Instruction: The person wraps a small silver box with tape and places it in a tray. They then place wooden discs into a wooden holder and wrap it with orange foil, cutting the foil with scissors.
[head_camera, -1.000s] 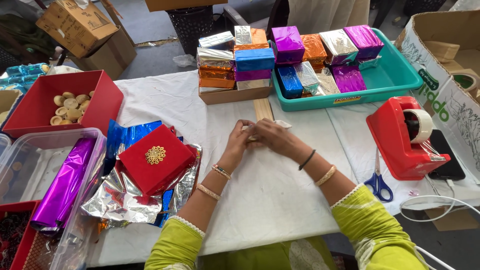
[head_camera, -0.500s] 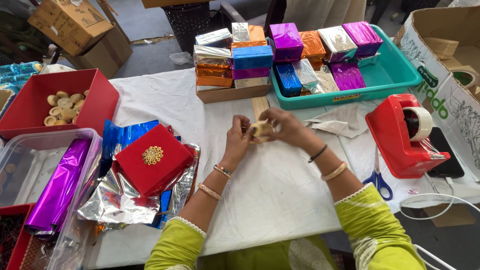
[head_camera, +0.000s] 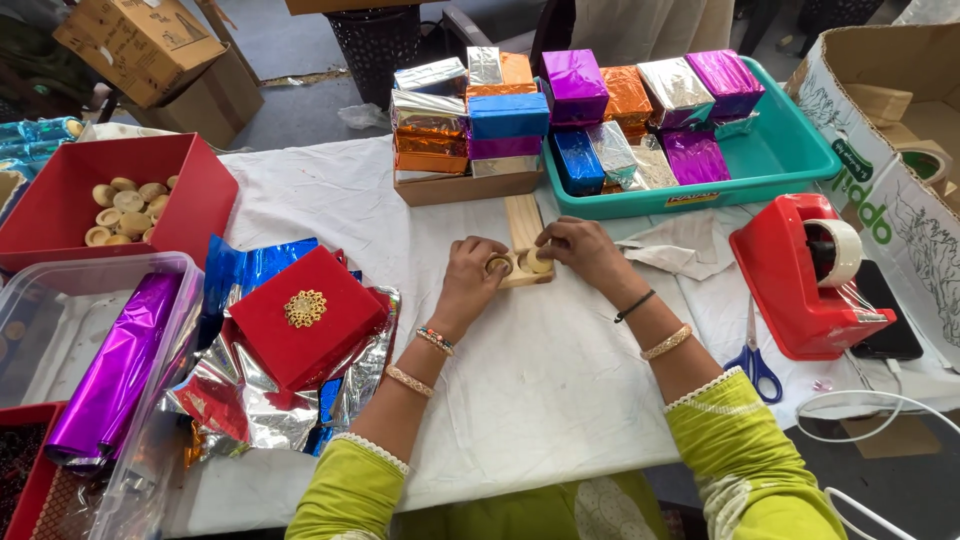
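A narrow wooden board (head_camera: 524, 222) lies on the white-covered table (head_camera: 560, 380), running away from me. Both hands rest at its near end. My left hand (head_camera: 473, 272) pinches a small round tan piece (head_camera: 497, 265) at the board's end. My right hand (head_camera: 578, 248) holds a second round tan piece (head_camera: 539, 261) right beside it on the board. Both wrists wear bangles, and the sleeves are lime green.
A red gift box with a gold ornament (head_camera: 303, 314) sits on crumpled foil sheets at left. A red tray of round pieces (head_camera: 128, 208), a clear tub with a purple foil roll (head_camera: 108, 372), a teal tray of foil-wrapped boxes (head_camera: 790, 152), a red tape dispenser (head_camera: 812, 272) and blue scissors (head_camera: 752, 366) surround the hands.
Both hands have come down from above the table onto the near end of the wooden board, each now pressing a round piece there. The view has shifted slightly.
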